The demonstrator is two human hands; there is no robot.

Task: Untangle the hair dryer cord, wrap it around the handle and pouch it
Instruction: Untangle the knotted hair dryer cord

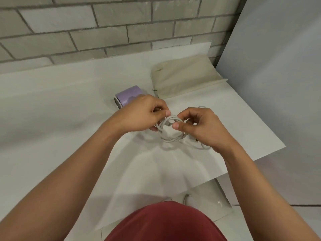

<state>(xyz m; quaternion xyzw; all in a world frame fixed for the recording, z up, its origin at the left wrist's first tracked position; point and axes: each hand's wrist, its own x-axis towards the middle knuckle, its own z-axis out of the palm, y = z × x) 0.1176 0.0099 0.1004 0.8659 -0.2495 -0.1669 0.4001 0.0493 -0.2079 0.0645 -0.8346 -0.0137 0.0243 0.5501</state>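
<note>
A lilac hair dryer [127, 97] lies on the white table [52, 105], its barrel partly hidden behind my left hand [142, 115]. Its white cord [171, 132] hangs in tangled loops just above the table between both hands. My left hand pinches the loops at their left side. My right hand [199, 126] pinches the cord at the top right of the loops, thumb toward me. A further stretch of cord shows behind my right hand. The beige cloth pouch [185, 79] lies flat at the back right of the table, beyond the hands.
A grey brick wall [104, 28] runs along the table's far edge. A pale panel [278, 75] stands at the right. The table's right edge [271, 153] drops to a tiled floor. My red shirt [165, 223] fills the bottom.
</note>
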